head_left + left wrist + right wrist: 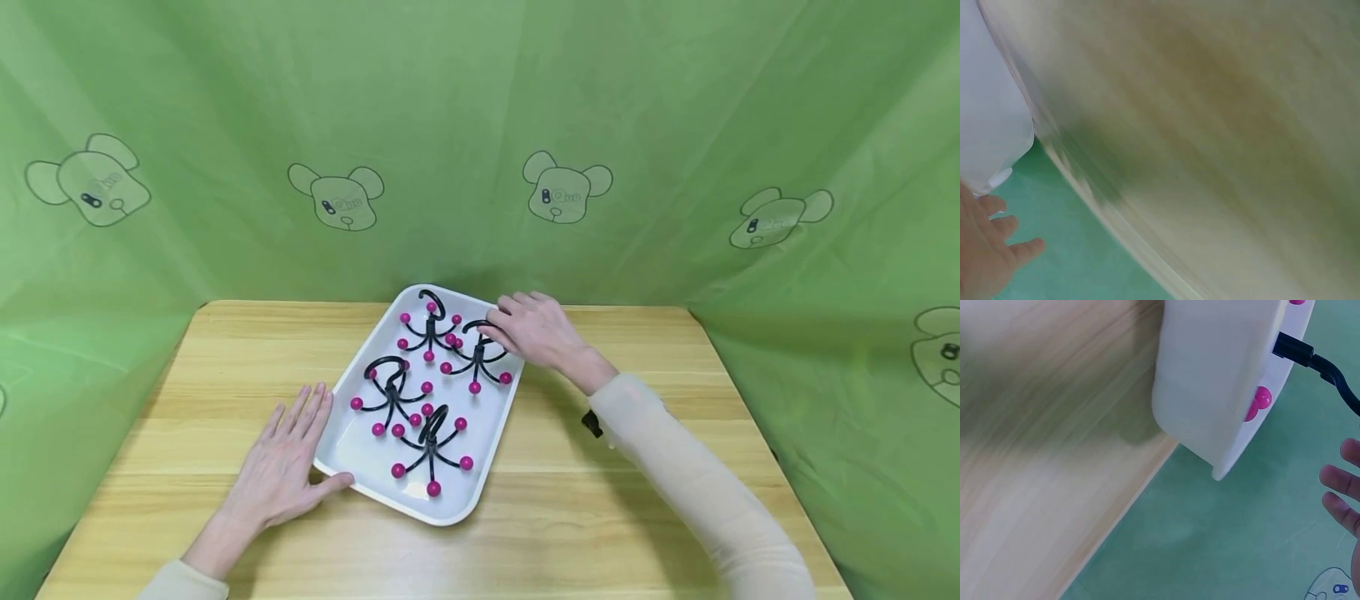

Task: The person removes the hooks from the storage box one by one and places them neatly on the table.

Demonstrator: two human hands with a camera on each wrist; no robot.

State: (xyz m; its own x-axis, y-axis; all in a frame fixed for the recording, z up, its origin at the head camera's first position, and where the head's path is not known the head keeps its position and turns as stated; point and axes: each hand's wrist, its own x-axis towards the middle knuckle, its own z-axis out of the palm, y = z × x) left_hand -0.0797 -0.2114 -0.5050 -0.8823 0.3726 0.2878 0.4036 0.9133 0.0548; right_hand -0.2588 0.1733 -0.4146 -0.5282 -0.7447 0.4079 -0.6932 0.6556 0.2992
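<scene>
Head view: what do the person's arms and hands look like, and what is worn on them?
The right sleeve is long, plain and pale cream; the left sleeve matches, with only its cuff end in frame. The left hand and right hand are ungloved. A small black piece shows by the right cuff, too little to identify. No cable is visible.

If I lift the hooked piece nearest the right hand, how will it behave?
The hooked piece looks fairly stiff: its thin arms stand splayed unsagging. It is probably light, being slender throughout. It may catch the neighbouring piece, since some pink balls sit close together.
</scene>
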